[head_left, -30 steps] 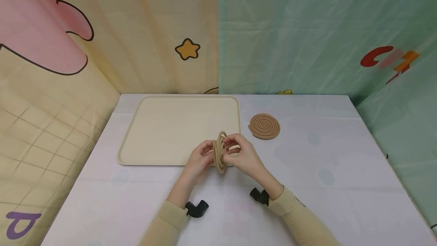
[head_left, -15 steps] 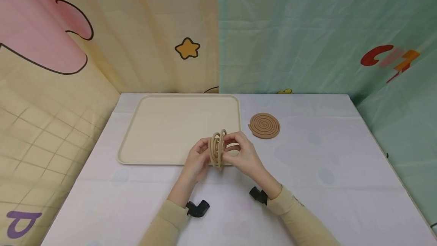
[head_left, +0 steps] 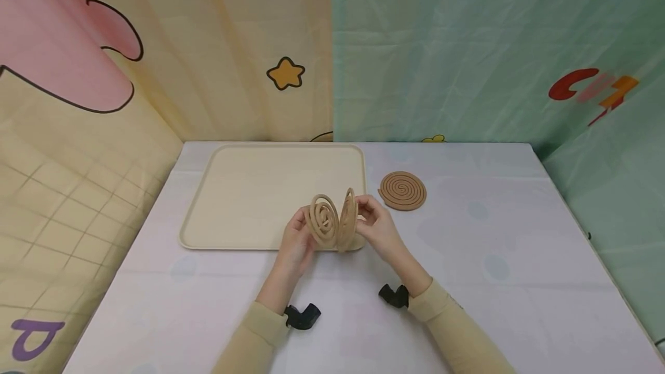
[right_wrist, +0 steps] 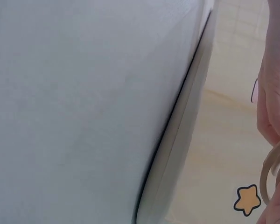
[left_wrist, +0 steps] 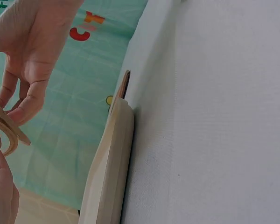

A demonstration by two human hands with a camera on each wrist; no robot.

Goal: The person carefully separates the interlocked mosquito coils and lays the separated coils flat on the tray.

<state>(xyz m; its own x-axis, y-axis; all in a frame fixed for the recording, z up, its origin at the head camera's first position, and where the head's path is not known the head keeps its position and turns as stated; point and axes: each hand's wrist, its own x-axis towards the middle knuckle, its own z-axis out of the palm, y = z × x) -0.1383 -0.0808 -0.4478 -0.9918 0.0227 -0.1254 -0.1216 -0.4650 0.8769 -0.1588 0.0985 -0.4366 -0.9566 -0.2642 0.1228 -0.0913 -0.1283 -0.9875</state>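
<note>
Two light tan spiral coils are held up over the tray's front right corner, their lower edges close together and their tops apart. My left hand [head_left: 297,245] grips the left coil [head_left: 323,221] by its outer edge. With thumb and fingers my right hand [head_left: 381,232] pinches the right coil [head_left: 347,221], which stands nearly edge-on. Whether the two coils are joined at the bottom I cannot tell. In the left wrist view both hands meet at a coil [left_wrist: 7,123] at the left edge; the right wrist view shows part of a coil [right_wrist: 272,168].
A beige rectangular tray [head_left: 260,195] lies at the back left of the white table [head_left: 467,305]. Right of the tray a darker brown spiral coil [head_left: 402,191] lies flat. Printed curtains [head_left: 441,51] hang behind the table.
The coils, earlier pressed close together between the hands, have spread apart at the top. My right hand has moved slightly right and up; the left coil now faces the head camera more.
</note>
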